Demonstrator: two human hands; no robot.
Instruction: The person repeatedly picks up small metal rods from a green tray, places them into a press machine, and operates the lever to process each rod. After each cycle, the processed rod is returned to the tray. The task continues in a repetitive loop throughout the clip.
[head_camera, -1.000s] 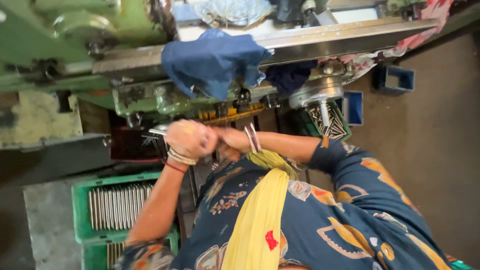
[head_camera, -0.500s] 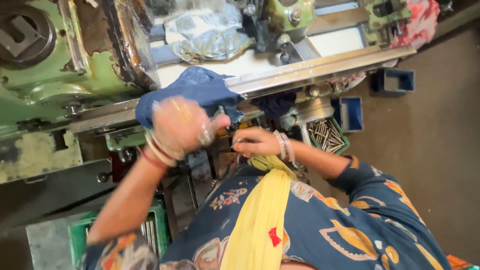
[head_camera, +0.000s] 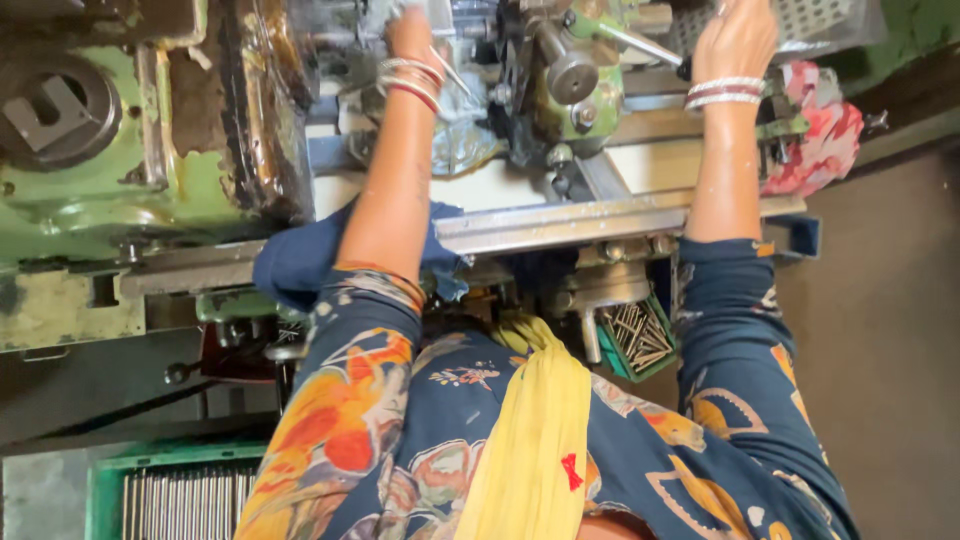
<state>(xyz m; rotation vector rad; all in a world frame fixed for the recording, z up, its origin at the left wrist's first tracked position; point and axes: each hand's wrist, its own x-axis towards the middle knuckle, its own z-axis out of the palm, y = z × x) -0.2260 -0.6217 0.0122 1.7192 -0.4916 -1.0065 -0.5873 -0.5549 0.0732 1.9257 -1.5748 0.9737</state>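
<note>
A big green machine (head_camera: 120, 180) fills the upper left of the frame and runs across the top. A blue cloth (head_camera: 295, 265) hangs on its metal rail, left of the middle. A green crate of thin metal rods (head_camera: 170, 495) sits at the bottom left. A small tray of metal pins (head_camera: 640, 340) is under the rail, right of the middle.

The left hand (head_camera: 410, 30) is up at the top middle, at the machine. I cannot tell how its fingers are set. The right hand (head_camera: 738, 40) is at the top right, beside a black lever knob (head_camera: 684, 68). Its fingers are cut off, so I cannot tell if they grip.
</note>
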